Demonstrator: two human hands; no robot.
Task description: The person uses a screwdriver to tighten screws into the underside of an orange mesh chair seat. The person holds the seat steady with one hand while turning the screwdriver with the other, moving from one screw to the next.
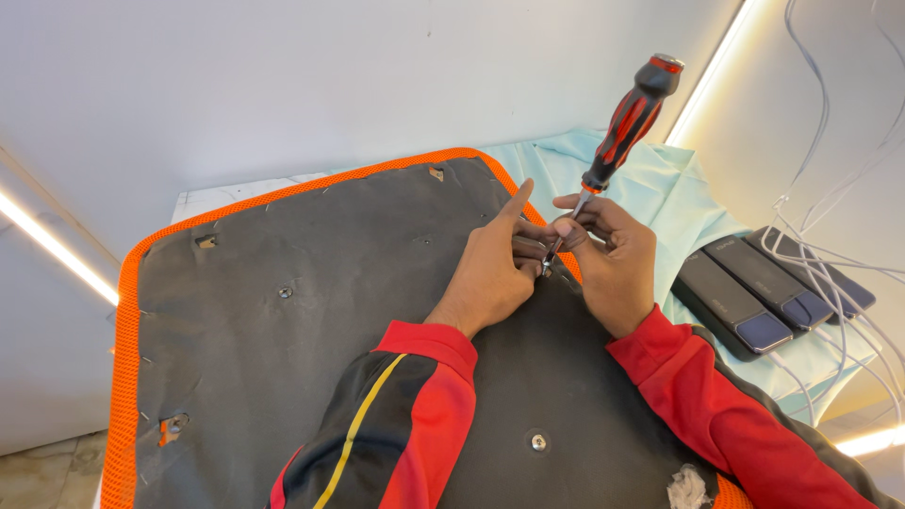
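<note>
We take the grey seat panel [311, 311] with its orange mesh border [121, 377] as our reference. A red and black screwdriver [617, 141] stands tilted over the panel's far right edge, handle up and away, tip down at the border. Our right hand [613, 259] is curled round the metal shaft low down, fingers closed on it. Our left hand [495, 269] rests on the panel just beside the tip, forefinger stretched out, the other fingers bent in toward the shaft; we cannot tell whether they grip anything, as the tip is hidden between the two hands.

On the panel we note a screw head [285, 292] left of the hands, a second screw [538, 441] near the close edge, and torn holes [172, 426] along the left border. Beyond the panel's right edge lies a pale green cloth [660, 188], and on it three dark flat devices [754, 292] side by side, with white cables [830, 254] trailing over them. These crowd the right side; the panel's left half lies open
</note>
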